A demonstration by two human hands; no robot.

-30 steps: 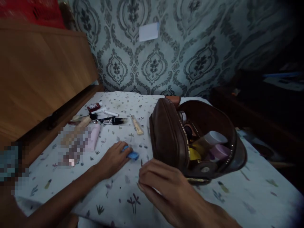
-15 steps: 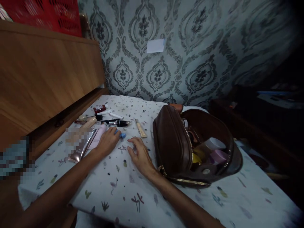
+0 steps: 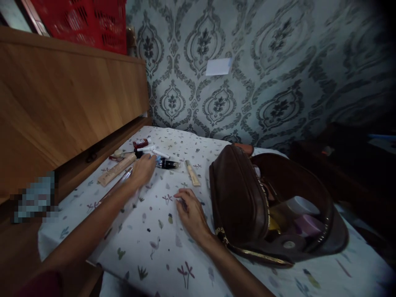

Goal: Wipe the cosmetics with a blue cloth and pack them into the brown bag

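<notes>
My left hand (image 3: 142,172) is closed on a small blue item (image 3: 159,158) that mostly hides behind the fingers, so its kind is unclear. It is over the cosmetics, beside a black tube with a clear end (image 3: 169,164). White slim tubes (image 3: 161,154), a small red bottle (image 3: 140,143) and a beige tube (image 3: 116,171) lie around it. My right hand (image 3: 192,216) rests on the cloth with fingers apart and nothing visible in them. Just beyond it lies a small cream-coloured tube (image 3: 193,174). To its right stands an open brown bag (image 3: 236,198).
Inside the bag are a white-capped container (image 3: 303,205) and a purple item (image 3: 309,225). A patterned cloth (image 3: 161,243) covers the table. A wooden cabinet (image 3: 77,90) borders the left side, with a red basket (image 3: 108,24) on top. The wallpapered wall (image 3: 216,105) rises behind.
My left hand has moved forward across the cosmetics, carrying the blue item with it. The right hand remains beside the bag, fingers still apart. The whole view has shifted a little.
</notes>
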